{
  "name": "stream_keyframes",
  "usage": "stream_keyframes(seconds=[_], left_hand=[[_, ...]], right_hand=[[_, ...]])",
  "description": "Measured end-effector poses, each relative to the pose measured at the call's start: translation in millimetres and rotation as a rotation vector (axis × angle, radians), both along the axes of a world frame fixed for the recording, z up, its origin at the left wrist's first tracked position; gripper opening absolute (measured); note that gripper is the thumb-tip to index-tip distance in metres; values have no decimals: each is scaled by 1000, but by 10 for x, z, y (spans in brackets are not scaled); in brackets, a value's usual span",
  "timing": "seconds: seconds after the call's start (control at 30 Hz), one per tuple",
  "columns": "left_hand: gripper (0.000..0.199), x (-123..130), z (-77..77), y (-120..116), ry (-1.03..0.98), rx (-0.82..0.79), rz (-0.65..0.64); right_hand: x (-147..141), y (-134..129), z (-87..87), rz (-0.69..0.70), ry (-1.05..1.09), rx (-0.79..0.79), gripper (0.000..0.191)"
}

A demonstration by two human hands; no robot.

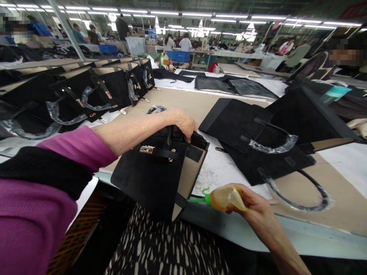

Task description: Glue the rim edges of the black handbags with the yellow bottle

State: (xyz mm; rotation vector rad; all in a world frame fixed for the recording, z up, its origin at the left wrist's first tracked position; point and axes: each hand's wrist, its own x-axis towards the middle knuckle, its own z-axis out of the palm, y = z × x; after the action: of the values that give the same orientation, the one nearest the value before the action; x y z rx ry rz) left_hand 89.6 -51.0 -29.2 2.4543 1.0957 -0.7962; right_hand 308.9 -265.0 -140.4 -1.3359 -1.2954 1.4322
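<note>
My left hand [185, 125] grips the top edge of a black handbag [151, 175], fingers closed over its side corner. The bag has gold metal fittings and a strap on its front. It leans at the table's front edge, its beige inner side panel facing right. In my right hand [252, 204] is a squeeze bottle [225, 198] of amber liquid, lying nearly level, with the fingers wrapped round its base. The bottle's green nozzle points left, and its tip is at the lower part of the bag's side panel. Whether the tip touches the panel I cannot tell.
Several black handbags with plastic-wrapped handles stand in rows [106, 91] at the left. More black bag pieces [243, 122] lie on the right of the table [338, 183]. Flat black panels [213, 84] and bottles [166, 59] are farther back. Other people sit and stand beyond.
</note>
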Motion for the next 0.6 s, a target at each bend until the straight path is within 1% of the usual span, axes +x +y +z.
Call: stream_keyframes(seconds=[0.1,0.17,0.23,0.3,0.37,0.4,0.43,0.5,0.6], left_hand=[[24,-35,241,-73,-20,72,-1],[24,-72,415,-112,-43,139,-10],[24,-121,561,-152,-59,274,-31],[25,-178,640,-203,-53,462,-39],[27,-238,635,-262,-29,629,-1],[29,-268,603,-289,-12,673,30],[30,-296,558,-312,9,678,58],[27,-338,457,-340,34,607,85],[21,-344,365,-341,22,491,48]], right_hand=[[2,43,-21,-45,67,-11,27],[14,101,-56,-119,124,-23,32],[27,190,-97,-214,185,-26,38],[27,307,-139,-298,234,-5,42],[10,436,-186,-344,265,28,45],[-4,499,-212,-355,272,45,46],[-20,558,-241,-359,275,61,47],[-57,660,-301,-352,264,97,47],[-114,776,-375,-318,217,164,46]])
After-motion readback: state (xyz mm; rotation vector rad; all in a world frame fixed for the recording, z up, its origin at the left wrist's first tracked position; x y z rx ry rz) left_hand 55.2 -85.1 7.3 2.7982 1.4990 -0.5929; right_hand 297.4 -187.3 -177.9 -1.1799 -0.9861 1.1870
